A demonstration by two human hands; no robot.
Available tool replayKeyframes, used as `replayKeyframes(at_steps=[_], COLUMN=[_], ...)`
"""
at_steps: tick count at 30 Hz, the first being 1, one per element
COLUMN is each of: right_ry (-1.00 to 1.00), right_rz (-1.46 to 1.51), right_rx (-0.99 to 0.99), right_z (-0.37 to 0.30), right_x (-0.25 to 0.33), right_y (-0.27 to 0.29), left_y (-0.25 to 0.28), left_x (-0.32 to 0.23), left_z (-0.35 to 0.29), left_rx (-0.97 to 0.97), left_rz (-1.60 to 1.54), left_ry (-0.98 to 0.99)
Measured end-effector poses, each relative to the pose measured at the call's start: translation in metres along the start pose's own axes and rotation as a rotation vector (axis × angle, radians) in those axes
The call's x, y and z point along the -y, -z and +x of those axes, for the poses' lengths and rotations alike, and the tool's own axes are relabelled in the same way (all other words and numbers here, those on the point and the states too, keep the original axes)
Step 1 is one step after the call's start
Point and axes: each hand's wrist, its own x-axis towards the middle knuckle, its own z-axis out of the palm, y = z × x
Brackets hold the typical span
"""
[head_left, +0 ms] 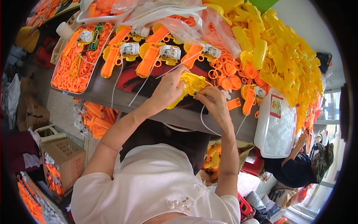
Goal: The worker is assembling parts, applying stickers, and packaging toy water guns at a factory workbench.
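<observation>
My left hand [168,89] grips a yellow plastic toy shell [191,85] above the table's front edge. My right hand [212,102] pinches at the shell's lower right side, where a thin white tube [204,123] hangs down in a loop. Just behind them lie three half-built yellow and orange toy bodies [149,56] with white mechanisms and white tubes trailing toward me.
A metal tray [67,87] of orange rings and parts stands at the left. A big heap of yellow shells [283,56] fills the right. A white tub [278,127] of small white pieces stands at the right edge. Another person [298,164] sits at lower right. A cardboard box [63,160] stands on the floor.
</observation>
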Motion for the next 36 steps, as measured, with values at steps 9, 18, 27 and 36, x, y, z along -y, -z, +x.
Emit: replayKeyframes(at_steps=[9, 18, 27, 36], right_ry=[-0.167, -0.024, -0.327, 0.177], right_rz=[-0.03, -0.103, -0.466, -0.303], right_rx=[0.057, 0.017, 0.043, -0.411], right_z=[0.003, 0.013, 0.051, -0.023], right_x=[0.013, -0.021, -0.009, -0.003], right_y=[-0.002, -0.028, -0.053, 0.017], left_y=[-0.003, 0.0, 0.002, -0.028], left_x=[-0.01, 0.018, 0.026, -0.004], left_z=[-0.003, -0.008, 0.0, -0.009], left_rx=[-0.021, 0.05, -0.321, -0.011], left_rz=[0.091, -0.041, 0.844, 0.693], left_ry=[-0.018, 0.167, -0.585, -0.311])
